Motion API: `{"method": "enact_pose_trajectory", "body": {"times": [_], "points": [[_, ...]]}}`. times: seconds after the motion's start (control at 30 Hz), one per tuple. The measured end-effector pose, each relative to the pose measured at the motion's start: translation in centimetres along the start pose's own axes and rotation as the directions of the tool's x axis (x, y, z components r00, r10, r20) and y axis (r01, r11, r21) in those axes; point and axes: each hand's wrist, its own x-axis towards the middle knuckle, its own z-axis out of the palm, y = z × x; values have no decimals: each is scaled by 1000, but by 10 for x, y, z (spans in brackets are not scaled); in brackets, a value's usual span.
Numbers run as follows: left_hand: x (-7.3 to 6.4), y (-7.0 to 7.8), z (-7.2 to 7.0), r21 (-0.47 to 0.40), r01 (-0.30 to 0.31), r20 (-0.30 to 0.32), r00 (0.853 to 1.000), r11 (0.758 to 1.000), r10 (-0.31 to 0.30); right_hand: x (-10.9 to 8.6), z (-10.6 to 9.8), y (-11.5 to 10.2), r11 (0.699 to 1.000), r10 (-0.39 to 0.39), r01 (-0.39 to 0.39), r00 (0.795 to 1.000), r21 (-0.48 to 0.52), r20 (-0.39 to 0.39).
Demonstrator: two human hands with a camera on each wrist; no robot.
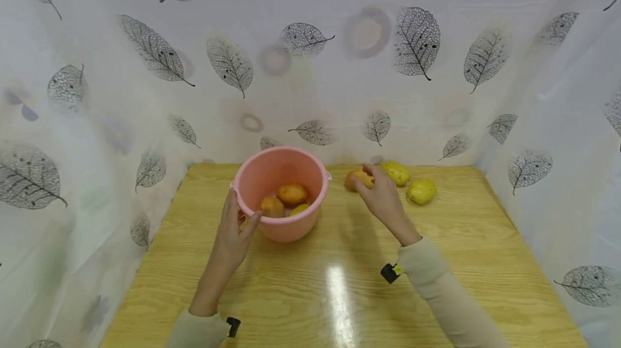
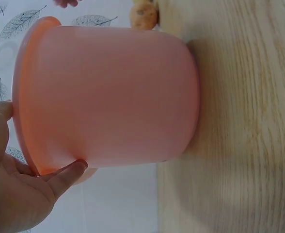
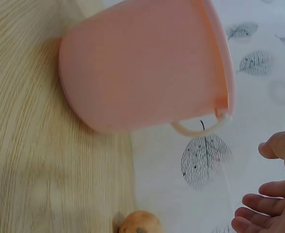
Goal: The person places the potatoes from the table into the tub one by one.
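Observation:
A pink plastic bucket (image 1: 291, 229) stands upright on the table, with two brownish potatoes (image 1: 292, 194) and part of a yellow one (image 1: 299, 209) showing inside. My left hand (image 1: 232, 235) holds its rim at the near left side; in the left wrist view the thumb (image 2: 70, 177) presses the outer wall. To the right of the bucket, my right hand (image 1: 385, 200) hovers over a brown potato (image 1: 356, 180), partly covering it. The right wrist view shows the right hand (image 3: 273, 194) with fingers loosely bent, thumb apart and nothing held.
Two yellow potatoes (image 1: 422, 190) lie beyond the right hand, near the back of the wooden table (image 1: 301, 294). A white curtain with leaf prints (image 1: 301, 89) hangs behind the table and along both sides. The bucket's handle (image 3: 200, 130) hangs at its back.

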Motion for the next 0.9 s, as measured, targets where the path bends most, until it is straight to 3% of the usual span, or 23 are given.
{"method": "enact_pose_trajectory", "body": {"times": [0.27, 0.57, 0.9], "points": [[1, 0, 0, -13, -6, -3, 1000, 1000, 6, 1, -17, 27, 992, 123, -123, 992, -16, -41], [0, 1, -1, -13, 20, 10, 1000, 1000, -20, -7, -37, 59, 978, 203, -208, 970, -22, -137], [0, -1, 0, -2, 16, 10, 1000, 1000, -16, -19, -56, 91, 954, 279, -294, 943, -56, -184]]}}
